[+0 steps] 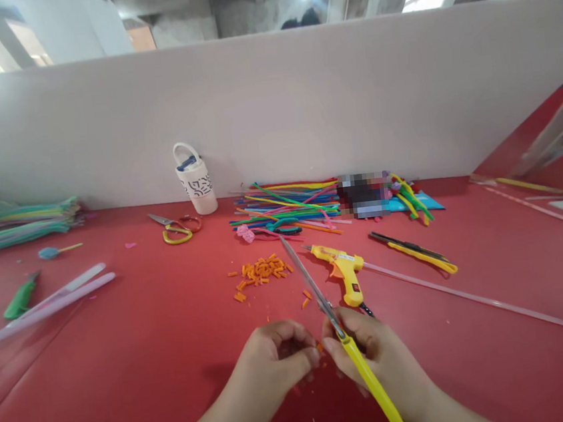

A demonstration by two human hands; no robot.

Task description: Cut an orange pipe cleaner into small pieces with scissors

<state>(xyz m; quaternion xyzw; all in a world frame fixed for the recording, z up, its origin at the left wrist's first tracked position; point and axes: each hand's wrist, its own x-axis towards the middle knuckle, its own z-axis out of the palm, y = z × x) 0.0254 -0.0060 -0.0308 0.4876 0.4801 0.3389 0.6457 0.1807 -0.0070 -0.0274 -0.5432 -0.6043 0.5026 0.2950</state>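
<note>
At the bottom centre of the frame the left hand (277,359) was curled, fingertips pinched on a tiny orange scrap (319,346) held just beside the right hand (372,356). The right hand was wrapped around the yellow-handled scissors (343,342), whose grey blades ran up and left across the red table (129,388); whether the blades were parted could not be told. By the look of it, the step in hand was snipping an orange stem into short bits, and the coming cut would call for a firm pinch with the fingertips kept off the blades.

Just above the hands lay a heap of orange cuttings (262,271), and right of it a yellow glue gun (343,271) with a clear glue stick (461,296) running toward the lower right. Further right sat a yellow-and-black utility knife (417,252). At the left edge lay a green cutter (19,302) and pale pink sticks (59,301).

Against the grey partition stood a white handled cup (196,179) with something blue inside it that could not be made out, a second pair of scissors (175,227) in front of it, and a spread of coloured pipe cleaners (291,206) at centre.
</note>
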